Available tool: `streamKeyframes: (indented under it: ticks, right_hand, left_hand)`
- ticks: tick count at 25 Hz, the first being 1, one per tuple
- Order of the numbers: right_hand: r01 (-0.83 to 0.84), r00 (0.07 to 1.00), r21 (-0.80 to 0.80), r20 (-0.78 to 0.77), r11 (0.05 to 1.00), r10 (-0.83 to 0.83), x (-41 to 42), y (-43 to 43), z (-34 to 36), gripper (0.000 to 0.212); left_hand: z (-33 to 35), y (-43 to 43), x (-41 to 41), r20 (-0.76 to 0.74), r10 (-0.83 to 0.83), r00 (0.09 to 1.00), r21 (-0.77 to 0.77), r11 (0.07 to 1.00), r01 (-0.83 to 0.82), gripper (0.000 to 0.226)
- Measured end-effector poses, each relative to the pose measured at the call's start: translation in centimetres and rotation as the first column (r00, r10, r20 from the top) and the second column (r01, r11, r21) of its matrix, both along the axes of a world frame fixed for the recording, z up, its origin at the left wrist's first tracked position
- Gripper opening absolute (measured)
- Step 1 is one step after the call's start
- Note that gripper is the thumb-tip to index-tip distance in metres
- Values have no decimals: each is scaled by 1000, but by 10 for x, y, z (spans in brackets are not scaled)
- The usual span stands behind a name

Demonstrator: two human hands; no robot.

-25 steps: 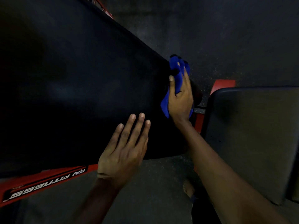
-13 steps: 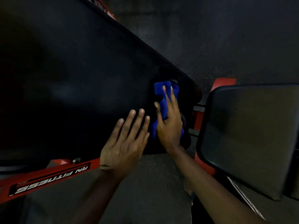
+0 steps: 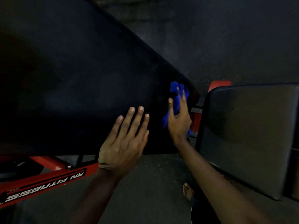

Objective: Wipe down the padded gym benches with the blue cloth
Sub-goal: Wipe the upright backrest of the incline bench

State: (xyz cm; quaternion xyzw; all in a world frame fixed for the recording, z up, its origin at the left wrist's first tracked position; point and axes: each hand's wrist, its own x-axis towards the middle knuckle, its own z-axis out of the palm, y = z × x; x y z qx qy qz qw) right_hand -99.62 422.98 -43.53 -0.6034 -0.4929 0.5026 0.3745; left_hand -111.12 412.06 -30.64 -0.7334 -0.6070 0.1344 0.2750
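A long black padded bench back (image 3: 72,75) fills the left and centre of the head view, slanting away to the upper left. My right hand (image 3: 178,120) presses the blue cloth (image 3: 175,101) flat against the pad's lower right end. Only part of the cloth shows, above and left of the fingers. My left hand (image 3: 126,143) lies flat on the pad's near edge, fingers spread and holding nothing, just left of the cloth. A second black pad, the seat (image 3: 249,136), sits to the right.
A red metal frame rail (image 3: 42,180) with white lettering runs under the pad at lower left. More red frame (image 3: 219,84) shows between the two pads. Dark speckled rubber floor (image 3: 145,183) lies below and behind. A bare foot (image 3: 188,190) stands near the seat's lower edge.
My right hand slid the cloth down the pad's end toward me, then back up a little toward the right edge. My left hand has stayed flat in place.
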Motion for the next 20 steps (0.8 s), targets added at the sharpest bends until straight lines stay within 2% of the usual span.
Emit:
streamKeyframes:
  ticks: [3,7,10,13,16,18,20]
  right_hand:
    - [-121,993,195,7,973,122,-18,32,42,52]
    - [-93,995,328,-3,940,99,-45,81,70,51]
    - [-31,999,245,-11,969,35,-24,57,22,52]
    - [49,999,24,14,999,-49,3,28,-34,56]
    - [102,995,-142,27,985,-100,5,23,-42,53]
    - [100,995,-143,34,985,-96,2,9,-23,52]
    - [12,1000,-29,0,1000,-12,4,-25,0,52]
  left_hand:
    - [2,0,0,5,5,1000,-6,1000,-5,50]
    - [2,2,0,27,12,1000,-2,1000,-12,47]
    - [1,2,0,23,14,1000,-13,1000,-13,47]
    - [-1,1,-2,8,5,1000,-10,1000,-5,48]
    - [-2,2,-2,-7,-3,1000,2,1000,3,48]
    - [-2,3,-2,2,-2,1000,8,1000,2,47]
    - [-2,3,-2,13,-1,1000,14,1000,0,47]
